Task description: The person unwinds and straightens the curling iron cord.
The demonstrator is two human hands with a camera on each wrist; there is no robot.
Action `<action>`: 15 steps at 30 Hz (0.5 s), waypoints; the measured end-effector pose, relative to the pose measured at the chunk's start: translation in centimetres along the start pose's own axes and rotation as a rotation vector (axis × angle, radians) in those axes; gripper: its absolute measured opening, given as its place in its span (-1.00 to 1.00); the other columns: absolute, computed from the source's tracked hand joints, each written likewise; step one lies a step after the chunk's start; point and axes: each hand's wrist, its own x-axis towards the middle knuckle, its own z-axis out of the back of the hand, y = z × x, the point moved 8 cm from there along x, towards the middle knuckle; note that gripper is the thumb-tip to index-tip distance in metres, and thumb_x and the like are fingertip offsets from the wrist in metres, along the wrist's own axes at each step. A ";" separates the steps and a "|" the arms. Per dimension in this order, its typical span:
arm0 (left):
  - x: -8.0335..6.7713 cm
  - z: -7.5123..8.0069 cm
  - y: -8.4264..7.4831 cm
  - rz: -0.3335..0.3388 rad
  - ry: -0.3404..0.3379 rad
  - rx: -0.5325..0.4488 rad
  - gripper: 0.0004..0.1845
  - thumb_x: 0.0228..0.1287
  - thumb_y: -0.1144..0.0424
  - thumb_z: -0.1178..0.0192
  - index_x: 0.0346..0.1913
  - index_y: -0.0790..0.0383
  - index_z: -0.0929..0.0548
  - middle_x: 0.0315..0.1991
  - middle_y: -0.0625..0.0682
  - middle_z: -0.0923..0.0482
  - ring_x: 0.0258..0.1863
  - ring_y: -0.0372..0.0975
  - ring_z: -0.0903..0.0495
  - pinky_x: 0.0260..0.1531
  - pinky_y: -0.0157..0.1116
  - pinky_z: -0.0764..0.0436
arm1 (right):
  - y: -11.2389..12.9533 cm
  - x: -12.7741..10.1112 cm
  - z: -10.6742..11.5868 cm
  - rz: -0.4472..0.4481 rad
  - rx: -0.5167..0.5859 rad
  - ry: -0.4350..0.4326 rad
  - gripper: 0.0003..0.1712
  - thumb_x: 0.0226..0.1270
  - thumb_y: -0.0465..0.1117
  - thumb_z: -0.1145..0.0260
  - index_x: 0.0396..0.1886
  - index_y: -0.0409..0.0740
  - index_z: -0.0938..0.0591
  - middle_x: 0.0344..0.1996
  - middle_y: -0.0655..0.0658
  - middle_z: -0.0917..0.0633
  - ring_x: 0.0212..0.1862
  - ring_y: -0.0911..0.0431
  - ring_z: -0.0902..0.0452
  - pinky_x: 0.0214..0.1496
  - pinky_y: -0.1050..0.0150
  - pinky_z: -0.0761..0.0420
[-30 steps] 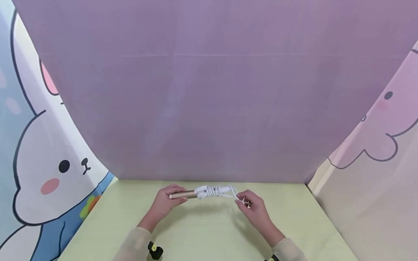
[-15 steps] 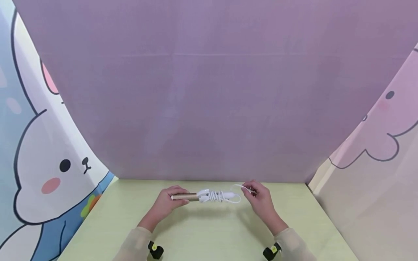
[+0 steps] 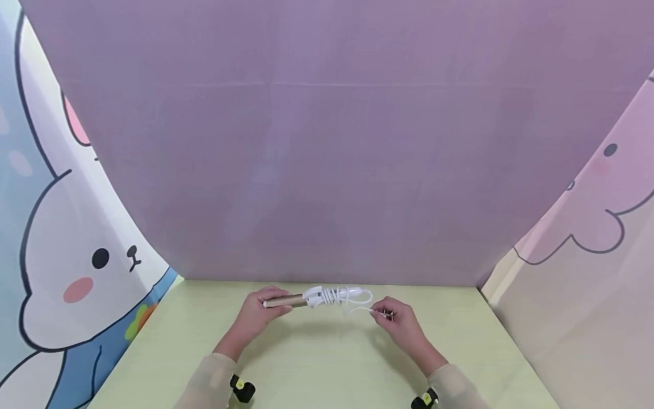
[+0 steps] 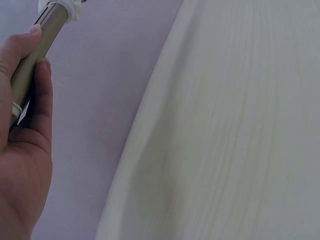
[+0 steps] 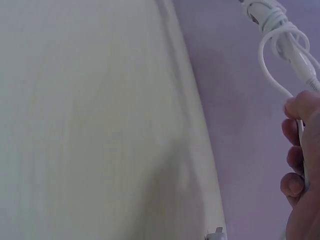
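A slim device with a gold barrel and a white body is held level above the pale green table. A white cord is wound in several loops round the white part. My left hand grips the gold barrel, fingers curled round it. My right hand pinches the loose end of the cord just right of the device. The cord's plug is hidden in that hand.
A purple backdrop rises behind the table. Cartoon-printed curtains hang at the left and right. Black wrist camera mounts show at both forearms near the table's front.
My right hand has carried the cord end round the device: up and back half a second ago, now down and nearer again. The left hand and device rose slightly.
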 end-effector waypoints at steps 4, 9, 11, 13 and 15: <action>0.0 0.3 -0.1 0.009 -0.026 -0.013 -0.67 0.25 0.27 -0.67 0.07 0.13 -0.89 0.09 0.14 -0.76 -0.07 0.06 -0.71 -0.21 -0.31 -0.72 | 0.4 -0.5 -0.6 0.010 0.019 0.062 -0.81 0.43 -0.43 -0.54 -0.21 -0.03 -0.84 -0.41 0.09 -0.69 -0.40 0.29 -0.49 -0.41 0.36 -0.57; 0.1 0.3 0.1 0.014 -0.025 -0.002 -0.67 0.25 0.25 -0.68 0.06 0.12 -0.89 0.08 0.11 -0.76 -0.07 0.05 -0.71 -0.20 -0.31 -0.72 | 2.1 -0.6 -0.9 0.075 0.106 0.092 -0.77 0.45 -0.46 -0.51 -0.19 -0.01 -0.84 -0.42 0.03 -0.68 -0.42 0.33 -0.44 -0.47 0.40 -0.52; 0.1 0.2 0.3 0.013 -0.014 0.009 -0.67 0.25 0.24 -0.68 0.06 0.12 -0.90 0.06 0.11 -0.77 -0.08 0.03 -0.71 -0.21 -0.31 -0.73 | 3.2 -0.3 -0.6 0.107 0.147 0.078 -0.76 0.48 -0.47 -0.49 -0.17 -0.01 -0.83 -0.43 -0.02 -0.66 -0.43 0.33 -0.43 -0.49 0.39 -0.50; -0.1 0.1 0.4 0.018 -0.002 0.014 -0.68 0.26 0.24 -0.67 0.06 0.12 -0.90 0.05 0.10 -0.77 -0.10 -0.03 -0.71 -0.21 -0.30 -0.73 | 4.2 0.1 -0.2 0.139 0.179 0.049 -0.76 0.49 -0.51 -0.46 -0.15 -0.06 -0.82 -0.42 -0.05 -0.64 -0.44 0.30 -0.42 -0.51 0.38 -0.49; -0.2 -0.1 0.5 0.021 0.014 0.023 -0.69 0.28 0.24 -0.67 0.06 0.11 -0.90 0.04 0.07 -0.77 -0.12 -0.07 -0.71 -0.22 -0.30 -0.73 | 4.9 0.6 0.4 0.166 0.190 0.012 -0.77 0.48 -0.55 -0.43 -0.15 -0.14 -0.81 -0.42 -0.09 -0.63 -0.43 0.28 -0.44 -0.50 0.37 -0.49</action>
